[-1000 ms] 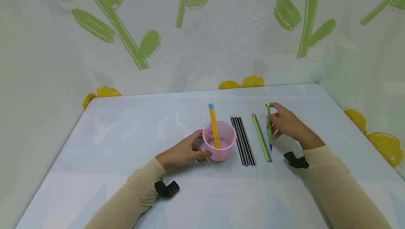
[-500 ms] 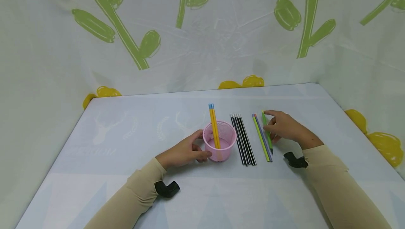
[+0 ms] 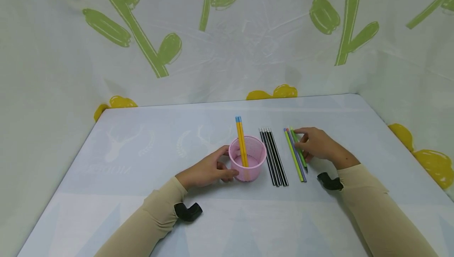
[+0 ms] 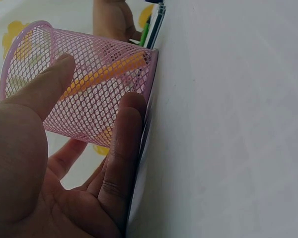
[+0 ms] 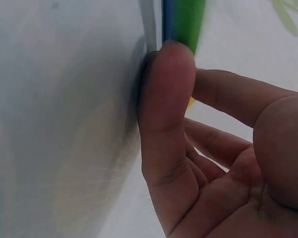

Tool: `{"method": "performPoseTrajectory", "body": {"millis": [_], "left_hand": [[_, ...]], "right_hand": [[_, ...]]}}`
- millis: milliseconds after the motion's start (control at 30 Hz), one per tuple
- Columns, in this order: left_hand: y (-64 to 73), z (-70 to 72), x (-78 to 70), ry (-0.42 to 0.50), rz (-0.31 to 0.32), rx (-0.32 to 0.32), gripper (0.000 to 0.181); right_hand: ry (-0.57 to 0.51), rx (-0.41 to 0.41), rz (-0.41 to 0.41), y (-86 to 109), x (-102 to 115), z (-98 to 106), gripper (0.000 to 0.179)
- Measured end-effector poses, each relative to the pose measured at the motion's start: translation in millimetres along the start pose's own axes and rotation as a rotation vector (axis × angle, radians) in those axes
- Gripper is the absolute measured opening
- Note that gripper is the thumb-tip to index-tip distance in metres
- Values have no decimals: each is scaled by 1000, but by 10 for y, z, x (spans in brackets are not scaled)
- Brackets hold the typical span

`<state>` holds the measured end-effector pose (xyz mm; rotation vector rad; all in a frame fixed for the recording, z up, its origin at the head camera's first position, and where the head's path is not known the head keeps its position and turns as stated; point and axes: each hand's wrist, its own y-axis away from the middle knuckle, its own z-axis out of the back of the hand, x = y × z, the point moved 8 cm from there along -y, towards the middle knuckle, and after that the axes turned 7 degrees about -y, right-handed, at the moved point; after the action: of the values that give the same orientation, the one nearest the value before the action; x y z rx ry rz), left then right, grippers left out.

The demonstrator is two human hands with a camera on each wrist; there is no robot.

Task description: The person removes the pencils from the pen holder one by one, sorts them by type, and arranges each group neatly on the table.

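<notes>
My left hand [image 3: 207,170] holds the pink mesh pencil cup [image 3: 248,175] from its left side, thumb and fingers around the wall. Two yellow pencils [image 3: 241,140] with blue ends stand leaning inside it. In the left wrist view the thumb lies against the mesh [image 4: 97,106] and a finger is near the base. My right hand [image 3: 320,144] pinches a green pencil [image 3: 304,161] lying at the right of a purple pencil [image 3: 301,169] and a yellow-green pencil [image 3: 293,157]. In the right wrist view the green pencil [image 5: 188,22] is partly hidden by the fingers.
Several black pencils [image 3: 276,162] lie side by side between the cup and the coloured pencils. All stand on a pale printed table [image 3: 248,217]. A white wall [image 3: 266,52] with green leaf prints rises behind the table's far edge.
My right hand has moved left and lowered the green pencil, which tilted to line up beside the purple one. The left hand and the cup stay in place.
</notes>
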<state>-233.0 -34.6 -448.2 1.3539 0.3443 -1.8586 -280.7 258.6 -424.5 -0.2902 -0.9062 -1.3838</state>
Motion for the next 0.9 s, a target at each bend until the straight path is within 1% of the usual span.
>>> {"method": "performPoseTrajectory", "body": {"millis": [133,267,467,900], "left_hand": [[-6,8,-6,-4,-3,1,66],[-6,17,-14,-8,0,-2,66],[21,-15,-8,4,0,11,63],[32,4,-25,3,8,0,64]], "right_hand": [[25,-8,2,-7,9,2,60],[27,-9,5,-11,22,4,59],[28,3,-7,-6,-9,-26,59],[62,-41,22,4,45,9,56]]}}
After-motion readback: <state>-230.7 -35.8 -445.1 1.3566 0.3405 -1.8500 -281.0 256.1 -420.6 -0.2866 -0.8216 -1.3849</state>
